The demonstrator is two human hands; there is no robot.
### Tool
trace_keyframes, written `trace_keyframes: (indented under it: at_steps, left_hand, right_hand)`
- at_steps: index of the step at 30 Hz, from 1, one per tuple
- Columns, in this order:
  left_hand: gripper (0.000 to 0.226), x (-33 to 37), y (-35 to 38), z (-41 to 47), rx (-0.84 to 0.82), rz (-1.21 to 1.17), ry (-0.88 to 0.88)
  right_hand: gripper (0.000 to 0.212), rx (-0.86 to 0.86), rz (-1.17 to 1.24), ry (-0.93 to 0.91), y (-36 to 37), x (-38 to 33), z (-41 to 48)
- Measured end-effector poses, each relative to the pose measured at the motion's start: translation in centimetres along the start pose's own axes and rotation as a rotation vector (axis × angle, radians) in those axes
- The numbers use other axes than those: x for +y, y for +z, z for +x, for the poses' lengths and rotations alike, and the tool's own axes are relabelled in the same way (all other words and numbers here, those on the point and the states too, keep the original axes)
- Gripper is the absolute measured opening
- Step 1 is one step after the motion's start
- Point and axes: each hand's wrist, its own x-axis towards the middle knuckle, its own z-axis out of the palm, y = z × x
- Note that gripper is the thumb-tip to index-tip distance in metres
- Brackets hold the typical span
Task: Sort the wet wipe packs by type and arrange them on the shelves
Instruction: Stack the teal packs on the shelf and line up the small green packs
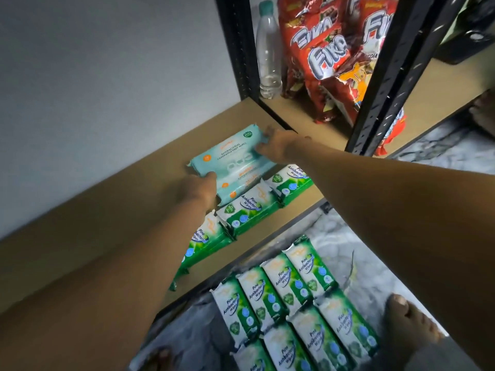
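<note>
A stack of light blue wipe packs (231, 162) lies on the brown shelf board (112, 226). My left hand (199, 190) grips the stack's near end, thumb on top. My right hand (278, 145) holds its far end, fingers curled over the top pack. In front of the stack, three green Pine Antibacterial packs (249, 210) lie in a row along the shelf's front edge. Several more green packs (292, 303) lie in rows on the marble floor below.
A black steel upright (388, 84) separates this shelf from the neighbouring one, which holds red snack bags (329, 54) and a clear plastic bottle (269, 52). A grey wall runs behind the shelf. A bare foot (407, 328) stands beside the floor packs.
</note>
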Motion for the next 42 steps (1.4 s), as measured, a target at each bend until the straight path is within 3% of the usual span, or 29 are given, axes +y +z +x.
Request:
trace_keyframes:
  at_steps: [3,5,9,13,17,21,24,28,37,40,42]
  left_hand:
    - [0.064,-0.3,1.1,1.0,-0.029,-0.061,-0.042]
    - [0.069,-0.5,1.6,1.7,-0.045,-0.067,-0.066]
    - [0.043,0.5,0.9,0.1,-0.039,-0.147,-0.082]
    - [0.027,1.0,-0.3,-1.1,-0.009,-0.186,-0.017]
    - [0.013,2.3,-2.5,-3.3,0.0,-0.308,0.033]
    - [0.02,2.9,-5.5,-7.5,-0.017,-0.394,0.032]
    - [0.026,2.7,-7.8,-11.6,0.008,-0.344,0.121]
    - [0.016,2.6,-11.5,-17.9,-0.029,-0.249,0.249]
    - [0.006,2.8,-20.9,-30.2,-0.057,-0.327,0.446]
    - [0.029,3.1,-24.4,-33.0,-0.051,-0.274,0.531]
    - [0.032,3.8,-26.9,-34.5,-0.019,-0.244,0.586]
  right_hand:
    - [0.059,0.003,0.13,0.004,0.5,0.5,0.2]
    - [0.054,0.015,0.09,0.015,0.6,0.8,0.3]
    - [0.048,0.066,-0.022,0.026,0.2,0.3,-0.4]
    - [0.049,0.121,0.018,0.02,0.3,-0.2,-1.6]
    - [0.051,0.204,0.178,-0.003,0.1,-0.4,-4.4]
    - [0.053,0.249,0.454,-0.056,-1.3,-2.0,-9.3]
    - [0.056,0.291,0.476,-0.065,-2.6,-3.5,-14.4]
    - [0.046,0.324,0.435,-0.065,-4.2,-4.6,-22.0]
    - [0.025,0.419,0.382,-0.176,-9.0,-9.2,-37.9]
    - [0.021,0.46,0.364,-0.214,-10.6,-11.3,-41.5]
    - [0.019,0.487,0.379,-0.261,-11.8,-13.2,-43.1]
